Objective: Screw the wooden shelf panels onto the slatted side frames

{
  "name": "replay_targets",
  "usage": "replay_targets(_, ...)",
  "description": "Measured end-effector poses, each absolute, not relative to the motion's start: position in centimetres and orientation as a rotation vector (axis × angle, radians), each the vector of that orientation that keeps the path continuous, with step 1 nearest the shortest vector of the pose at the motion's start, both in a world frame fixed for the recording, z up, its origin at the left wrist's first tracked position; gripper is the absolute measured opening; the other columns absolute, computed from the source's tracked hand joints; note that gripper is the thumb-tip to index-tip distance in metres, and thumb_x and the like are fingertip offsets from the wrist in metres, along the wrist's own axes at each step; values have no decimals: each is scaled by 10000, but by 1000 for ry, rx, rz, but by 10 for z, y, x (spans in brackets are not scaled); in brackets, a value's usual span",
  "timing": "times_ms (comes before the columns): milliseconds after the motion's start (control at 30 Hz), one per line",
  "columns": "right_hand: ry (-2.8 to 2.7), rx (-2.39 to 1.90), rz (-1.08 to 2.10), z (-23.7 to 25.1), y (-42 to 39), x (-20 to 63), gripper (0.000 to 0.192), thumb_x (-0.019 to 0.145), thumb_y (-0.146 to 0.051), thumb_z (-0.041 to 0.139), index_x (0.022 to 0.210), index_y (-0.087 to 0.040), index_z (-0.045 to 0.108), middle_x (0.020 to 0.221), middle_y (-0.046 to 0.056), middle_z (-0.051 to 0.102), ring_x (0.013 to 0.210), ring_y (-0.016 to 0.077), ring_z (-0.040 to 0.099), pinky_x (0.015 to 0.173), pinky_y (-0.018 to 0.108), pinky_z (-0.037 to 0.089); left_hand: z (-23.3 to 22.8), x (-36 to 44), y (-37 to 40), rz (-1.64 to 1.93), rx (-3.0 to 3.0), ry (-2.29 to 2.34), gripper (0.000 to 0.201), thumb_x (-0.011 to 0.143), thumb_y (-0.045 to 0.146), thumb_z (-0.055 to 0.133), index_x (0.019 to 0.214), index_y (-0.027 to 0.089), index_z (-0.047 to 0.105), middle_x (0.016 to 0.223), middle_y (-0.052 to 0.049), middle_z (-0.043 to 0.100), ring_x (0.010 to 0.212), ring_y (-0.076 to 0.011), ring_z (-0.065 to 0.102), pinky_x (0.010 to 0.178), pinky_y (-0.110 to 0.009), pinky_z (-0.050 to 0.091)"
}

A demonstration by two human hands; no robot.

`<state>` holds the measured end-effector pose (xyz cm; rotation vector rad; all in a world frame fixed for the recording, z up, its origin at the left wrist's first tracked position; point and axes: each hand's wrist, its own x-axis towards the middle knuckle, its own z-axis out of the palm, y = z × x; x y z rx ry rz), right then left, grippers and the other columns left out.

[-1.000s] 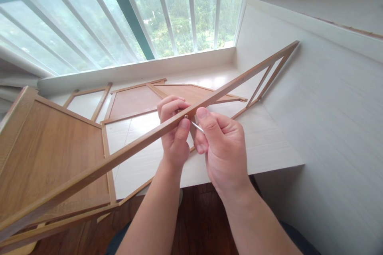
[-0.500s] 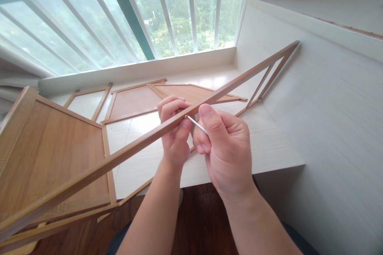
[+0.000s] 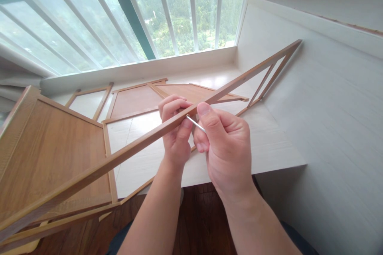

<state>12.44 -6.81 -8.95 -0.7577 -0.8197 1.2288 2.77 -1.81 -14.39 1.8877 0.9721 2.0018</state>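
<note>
Rail: long wooden bar of a frame — axis runs from lower left up to upper right, across both hands.
Pin: thin metal rod — tip at the rail's near face, shaft slanting down-right into the right hand.
Right hand: pinched on the pin, just right of the contact point.
Left hand: clasped round the rail, thumb touching it beside the pin tip.
Panels: flat on the white ledge, behind.

wooden frame above white ledge
</note>
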Motion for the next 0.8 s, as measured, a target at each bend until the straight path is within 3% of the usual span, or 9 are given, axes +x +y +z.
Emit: replay_targets(800, -897, -864, 1126, -86, -71, 127, 547, 908, -467, 700, 515, -198, 430, 486, -53, 358, 486, 83, 338, 482, 267, 270, -144, 30, -18, 2013, 1924, 1089, 157, 982, 406, 534, 1060, 287, 601, 1148, -32, 572, 1110, -220, 556, 1005, -408, 487)
